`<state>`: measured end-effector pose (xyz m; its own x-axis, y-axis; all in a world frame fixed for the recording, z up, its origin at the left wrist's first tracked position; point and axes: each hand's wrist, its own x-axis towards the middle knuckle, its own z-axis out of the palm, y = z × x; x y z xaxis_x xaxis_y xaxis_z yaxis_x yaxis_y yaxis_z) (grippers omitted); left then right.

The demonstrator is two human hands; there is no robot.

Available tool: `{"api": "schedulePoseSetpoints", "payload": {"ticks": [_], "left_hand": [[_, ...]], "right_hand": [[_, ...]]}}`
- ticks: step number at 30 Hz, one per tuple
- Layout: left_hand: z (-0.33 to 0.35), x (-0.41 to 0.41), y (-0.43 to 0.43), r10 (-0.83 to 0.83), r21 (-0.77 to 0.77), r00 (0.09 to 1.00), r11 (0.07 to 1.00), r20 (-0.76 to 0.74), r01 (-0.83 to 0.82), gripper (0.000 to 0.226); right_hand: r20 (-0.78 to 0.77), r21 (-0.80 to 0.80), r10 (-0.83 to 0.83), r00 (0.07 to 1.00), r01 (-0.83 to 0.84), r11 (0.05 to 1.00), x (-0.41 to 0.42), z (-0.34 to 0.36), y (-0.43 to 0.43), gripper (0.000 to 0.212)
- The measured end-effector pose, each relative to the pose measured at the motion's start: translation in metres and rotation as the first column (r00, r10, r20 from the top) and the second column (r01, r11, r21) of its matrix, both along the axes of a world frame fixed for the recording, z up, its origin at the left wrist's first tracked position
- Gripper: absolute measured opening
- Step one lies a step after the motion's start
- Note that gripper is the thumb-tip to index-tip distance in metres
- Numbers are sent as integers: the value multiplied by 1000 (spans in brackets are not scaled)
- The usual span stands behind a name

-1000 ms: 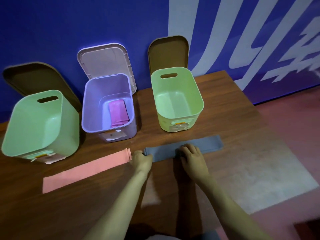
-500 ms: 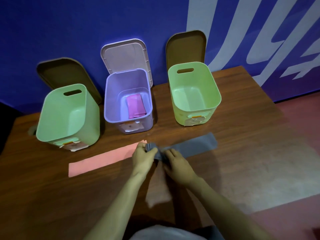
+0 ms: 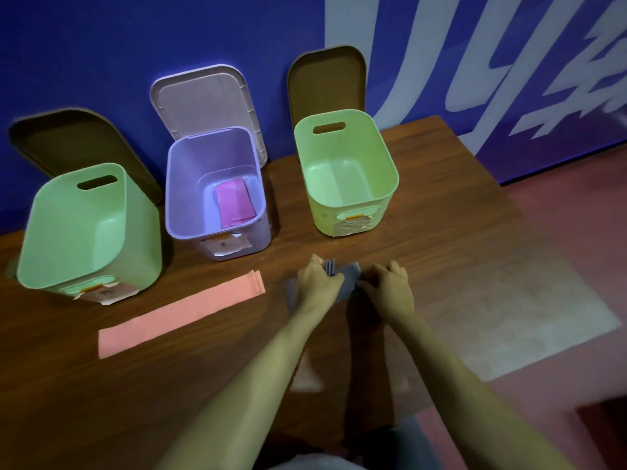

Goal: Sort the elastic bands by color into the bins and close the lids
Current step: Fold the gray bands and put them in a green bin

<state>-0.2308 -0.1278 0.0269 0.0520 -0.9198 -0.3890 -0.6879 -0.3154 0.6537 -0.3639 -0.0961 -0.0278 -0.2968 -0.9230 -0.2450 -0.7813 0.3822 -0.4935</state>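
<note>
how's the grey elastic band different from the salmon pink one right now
The salmon pink elastic band lies flat at full length; the grey elastic band is folded small. The left hand and right hand hold the grey band; nothing touches the pink band. Both are on the wooden table.

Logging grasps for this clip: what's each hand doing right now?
Left hand: holding the grey band.
Right hand: holding the same band.
</note>
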Motion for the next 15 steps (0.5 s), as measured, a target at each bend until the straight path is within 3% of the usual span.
{"api": "schedulePoseSetpoints", "payload": {"ticks": [9, 12, 15], "left_hand": [[-14, -31, 1, -141, 83, 988, 987, 59, 136, 45], [-15, -25, 1, -165, 90, 986, 983, 29, 162, 35], [-20, -15, 2, -126, 106, 991, 986, -54, 131, 27]], "right_hand": [[111, 38, -19, 994, 15, 999, -6, -3, -3, 23], [218, 36, -25, 976, 18, 999, -15, 3, -11, 26], [303, -82, -31, 952, 58, 995, -15, 15, -15, 25]]}}
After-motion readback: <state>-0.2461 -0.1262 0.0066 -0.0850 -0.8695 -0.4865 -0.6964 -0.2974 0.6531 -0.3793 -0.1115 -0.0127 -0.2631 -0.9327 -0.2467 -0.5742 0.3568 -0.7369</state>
